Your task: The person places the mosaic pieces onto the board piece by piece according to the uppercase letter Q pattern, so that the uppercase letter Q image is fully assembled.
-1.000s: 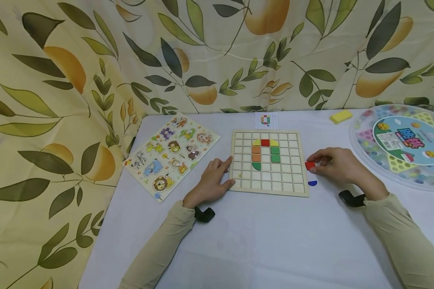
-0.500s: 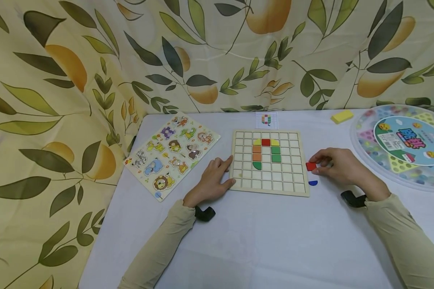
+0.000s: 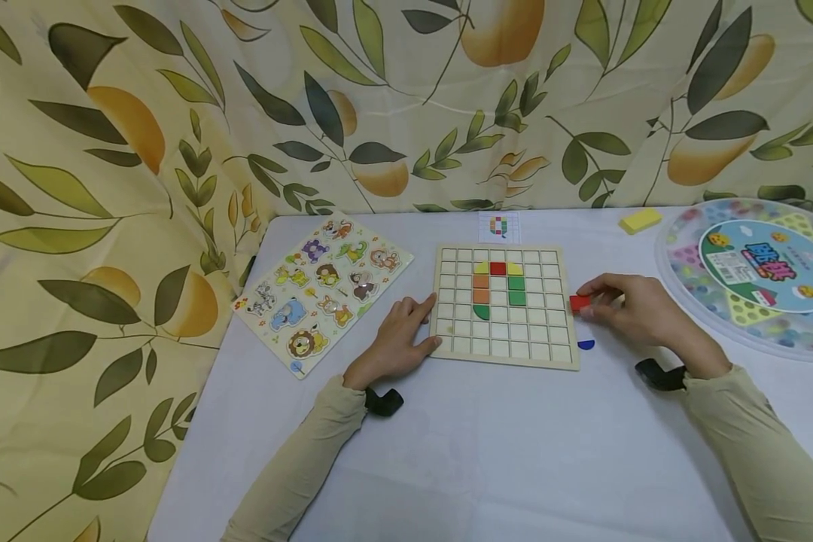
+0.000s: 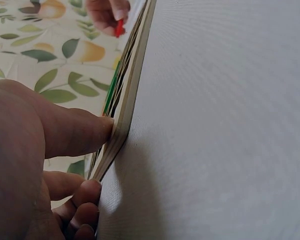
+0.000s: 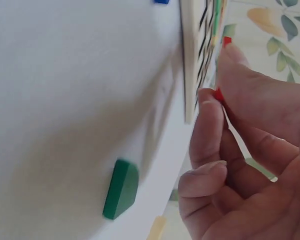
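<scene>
My left hand [image 3: 396, 339] touches the left edge of a wooden grid board [image 3: 461, 339], thumb and index finger spread along it. In the left wrist view the thumb [image 4: 80, 132] meets the board's edge near a corner. Beyond the board's right edge, my right hand [image 3: 633, 307] pinches a red square tile [image 3: 578, 303] between thumb and fingers, raised above the cloth. On the board, red, yellow, orange and green tiles [image 3: 516, 297] form an arch shape. A blue half-round tile [image 3: 586, 345] lies by the board. Under my right hand lies a green curved-sided tile [image 5: 122, 190], hidden in the head view.
A small card [image 3: 498, 226] with a coloured pattern lies behind the board. To the left is an animal puzzle board [image 3: 321, 293]. A yellow block [image 3: 640, 220] and a round clear box [image 3: 677, 301] with a blue label stand at the right. Patterned cloth hangs behind.
My right hand has lifted slightly and carried the red tile a little left and up, towards the board's right edge. My left hand stays at the board's left edge.
</scene>
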The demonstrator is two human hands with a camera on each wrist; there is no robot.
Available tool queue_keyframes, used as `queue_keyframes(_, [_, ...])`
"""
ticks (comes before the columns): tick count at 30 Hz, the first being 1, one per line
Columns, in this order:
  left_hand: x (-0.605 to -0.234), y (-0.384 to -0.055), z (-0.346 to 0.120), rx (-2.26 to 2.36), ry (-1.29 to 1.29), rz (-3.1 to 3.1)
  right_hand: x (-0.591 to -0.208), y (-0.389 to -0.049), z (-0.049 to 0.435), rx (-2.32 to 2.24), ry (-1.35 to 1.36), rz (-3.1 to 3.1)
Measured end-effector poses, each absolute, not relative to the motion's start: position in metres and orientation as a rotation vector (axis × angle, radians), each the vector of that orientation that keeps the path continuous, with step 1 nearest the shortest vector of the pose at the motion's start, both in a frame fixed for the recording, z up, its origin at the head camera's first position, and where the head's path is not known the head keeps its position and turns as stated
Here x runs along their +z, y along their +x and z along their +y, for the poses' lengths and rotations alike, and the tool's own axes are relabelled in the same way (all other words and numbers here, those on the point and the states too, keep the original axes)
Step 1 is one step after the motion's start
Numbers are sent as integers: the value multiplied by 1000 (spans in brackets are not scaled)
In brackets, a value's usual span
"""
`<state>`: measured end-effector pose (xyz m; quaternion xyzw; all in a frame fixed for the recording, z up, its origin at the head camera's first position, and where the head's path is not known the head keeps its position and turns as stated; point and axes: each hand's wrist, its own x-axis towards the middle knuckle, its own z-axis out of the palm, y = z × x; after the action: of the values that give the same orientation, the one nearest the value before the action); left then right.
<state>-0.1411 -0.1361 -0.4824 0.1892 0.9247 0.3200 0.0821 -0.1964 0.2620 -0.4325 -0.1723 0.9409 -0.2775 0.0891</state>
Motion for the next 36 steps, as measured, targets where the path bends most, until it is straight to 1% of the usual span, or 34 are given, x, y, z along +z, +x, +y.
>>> queue_keyframes(12, [-482,-140,-135,958,552,2754,-432,-192,232,-979,-535,2822])
queue_keyframes(21, [-483,-141,-136,964,564,2766,-433,-193,207,-1042,-611,2764])
queue_keyframes(36, [-483,-141,-136,967,570,2764,-435,-196,186,-1063,-664,2648])
